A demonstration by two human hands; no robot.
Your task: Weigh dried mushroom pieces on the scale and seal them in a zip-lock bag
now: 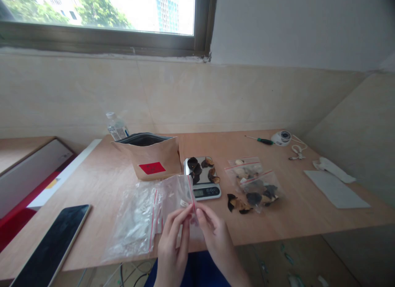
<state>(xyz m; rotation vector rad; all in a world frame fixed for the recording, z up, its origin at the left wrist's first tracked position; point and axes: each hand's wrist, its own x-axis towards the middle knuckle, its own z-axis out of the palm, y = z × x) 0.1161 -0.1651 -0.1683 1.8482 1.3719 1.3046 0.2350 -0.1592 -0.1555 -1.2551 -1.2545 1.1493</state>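
My left hand (175, 237) and my right hand (214, 235) meet at the table's front edge, both pinching the red-lined opening of a clear zip bag (175, 190). The bag looks flat, with a small white label on it. Just beyond it, dark dried peel pieces (194, 168) lie on a digital kitchen scale (207, 192); its reading is too small to make out. Left of my hands lies a stack of clear zip bags (132, 221). Behind them a brown paper pouch (126, 157) with a red label stands open at the top.
Filled zip bags (265, 192) and loose peel pieces (237, 204) lie right of the scale. Farther right are a screwdriver (264, 141), a white dome camera (280, 138) and a white sheet (336, 190). A phone (52, 246) lies front left; a plastic bottle (116, 126) stands behind the pouch.
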